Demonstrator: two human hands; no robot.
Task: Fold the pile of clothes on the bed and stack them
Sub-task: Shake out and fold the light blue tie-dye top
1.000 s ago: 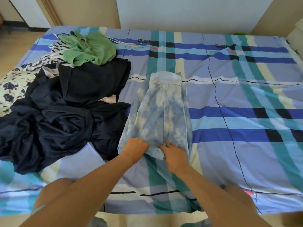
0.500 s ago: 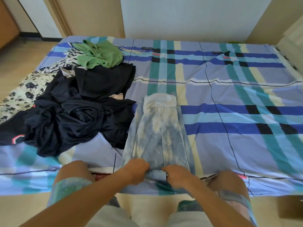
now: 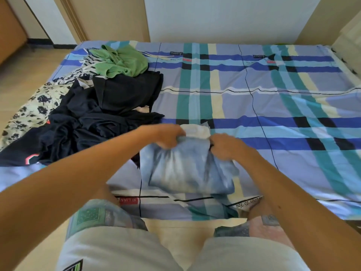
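Blue tie-dye garment (image 3: 187, 173) mid-frame: pinching its hem in left hand (image 3: 168, 136) and right hand (image 3: 224, 146), we should square it to the white band (image 3: 195, 131).

Open plaid sheet (image 3: 293, 106) to the right and beyond; dark clothes heap (image 3: 93, 122) and green garment (image 3: 121, 61) on the left.

Bedsheet (image 3: 293, 106): the red label (image 3: 128, 200), nearer the person than the left fingers (image 3: 172, 142), is upside down and reads roughly "XILIAN". The cream band (image 3: 248, 203), nearer than the right fingers (image 3: 217, 146), reads "…To You". The script marks (image 3: 175, 53) far beyond the fingers are illegible.
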